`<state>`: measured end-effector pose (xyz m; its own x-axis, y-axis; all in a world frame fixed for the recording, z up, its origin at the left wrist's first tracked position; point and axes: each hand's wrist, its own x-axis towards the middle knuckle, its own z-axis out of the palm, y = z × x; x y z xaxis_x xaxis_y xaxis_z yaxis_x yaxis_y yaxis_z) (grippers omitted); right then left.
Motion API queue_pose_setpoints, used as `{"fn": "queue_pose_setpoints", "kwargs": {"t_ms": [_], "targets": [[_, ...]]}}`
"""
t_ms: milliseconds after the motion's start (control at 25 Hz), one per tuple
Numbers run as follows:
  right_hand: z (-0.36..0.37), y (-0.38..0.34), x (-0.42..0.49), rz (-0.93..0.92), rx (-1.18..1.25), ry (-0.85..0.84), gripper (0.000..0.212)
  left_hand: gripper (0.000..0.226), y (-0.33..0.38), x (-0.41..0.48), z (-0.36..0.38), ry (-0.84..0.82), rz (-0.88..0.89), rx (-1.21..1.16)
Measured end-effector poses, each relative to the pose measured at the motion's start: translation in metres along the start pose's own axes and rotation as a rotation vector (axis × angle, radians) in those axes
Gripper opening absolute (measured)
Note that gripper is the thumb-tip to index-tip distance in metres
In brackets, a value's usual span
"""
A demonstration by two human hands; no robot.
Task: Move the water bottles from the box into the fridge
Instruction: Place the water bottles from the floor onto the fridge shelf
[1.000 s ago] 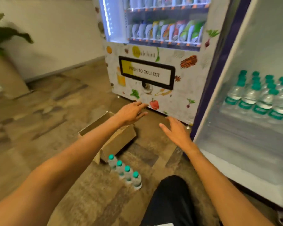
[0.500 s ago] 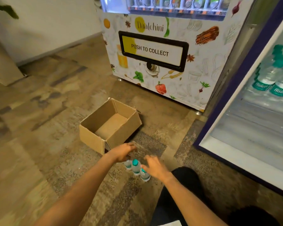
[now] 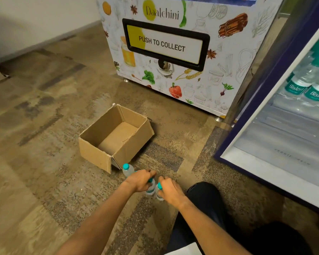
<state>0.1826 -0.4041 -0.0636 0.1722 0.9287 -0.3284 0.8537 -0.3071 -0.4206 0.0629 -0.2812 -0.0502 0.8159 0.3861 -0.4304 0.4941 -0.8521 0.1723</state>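
**Head view: both hands close on the last bottles beside the empty box**

Head view shows the cardboard box (image 3: 116,137) open and empty on the carpet, so the remaining water bottles (image 3: 151,188) stand outside it, in a short row just beside its near corner. The bottles are upright, with their long axis vertical and teal caps on top.

The left hand (image 3: 140,180) lies palm down over the middle of the row, its fingers curled around a bottle neck just under a cap. The right hand (image 3: 168,189) is at the near end of the row, its fingers wrapped on the last bottle. Both hands seem clamped on bottles, though how many each holds is hidden. One bottle (image 3: 127,170) at the far end, touching the box corner, is free; it lies just beyond the left hand, which is the nearer one.

Both forearms reach forward and down and converge at the row, with the wrists nearly straight. A dark knee is just right of the right hand.

The open fridge (image 3: 265,137) is to the right, well apart from the hands, with bottles already on its shelf. I judge that the coming move is a lift straight up, then a carry to the right.
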Motion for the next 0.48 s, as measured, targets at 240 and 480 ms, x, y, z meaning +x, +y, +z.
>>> {"fn": "queue_pose_setpoints", "kwargs": {"t_ms": [240, 480], "targets": [[-0.075, 0.012, -0.005, -0.022, 0.076, 0.128, 0.036, 0.026, 0.008, 0.001, -0.081, 0.205, 0.069, -0.051], [-0.211, 0.026, -0.047, -0.031, 0.146, 0.332, 0.021, 0.029, 0.058, 0.004, -0.205, 0.427, 0.237, -0.016]]}}
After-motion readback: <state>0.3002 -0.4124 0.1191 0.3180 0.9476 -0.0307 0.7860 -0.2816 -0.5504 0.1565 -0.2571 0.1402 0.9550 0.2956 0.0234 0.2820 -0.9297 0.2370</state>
